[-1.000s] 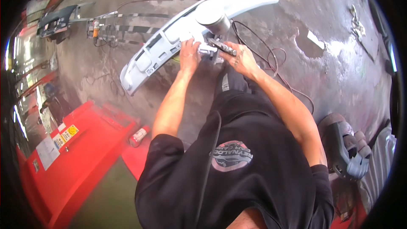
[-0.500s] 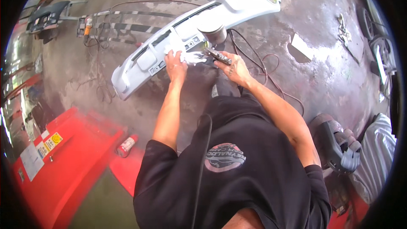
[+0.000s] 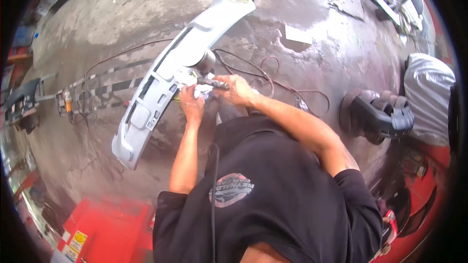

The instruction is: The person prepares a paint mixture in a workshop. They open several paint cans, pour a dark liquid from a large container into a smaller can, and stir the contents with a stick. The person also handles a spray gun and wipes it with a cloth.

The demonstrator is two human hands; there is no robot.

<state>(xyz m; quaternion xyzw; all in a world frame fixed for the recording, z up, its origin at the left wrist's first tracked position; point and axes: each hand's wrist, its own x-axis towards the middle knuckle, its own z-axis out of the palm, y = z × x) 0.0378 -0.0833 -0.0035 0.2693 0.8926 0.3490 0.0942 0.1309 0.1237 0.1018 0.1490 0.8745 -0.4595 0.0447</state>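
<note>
My right hand (image 3: 237,90) is closed around the metal handle of a spray gun (image 3: 213,83), with its round, pale-topped cup (image 3: 201,61) just beyond. In my left hand (image 3: 192,103) is a crumpled white cloth (image 3: 202,91), held close beside the gun's body. Past both hands stretches a long light-grey car bumper (image 3: 161,80), slanting from lower left to upper right. Yellow-green shows at its far end. My hands hide part of the bumper's near edge, and I cannot tell whether the cloth touches it.
A dark hose (image 3: 265,75) loops over the floor right of the gun. Left of the bumper lie striped strips (image 3: 114,87) and an orange tool (image 3: 68,102). Red panels (image 3: 109,226) stand lower left, a grey-covered object (image 3: 429,97) and dark parts (image 3: 378,117) at right.
The view has turned, so the bumper now sits further left and stands steeper. My left hand and the cloth have drawn in closer to the spray gun.
</note>
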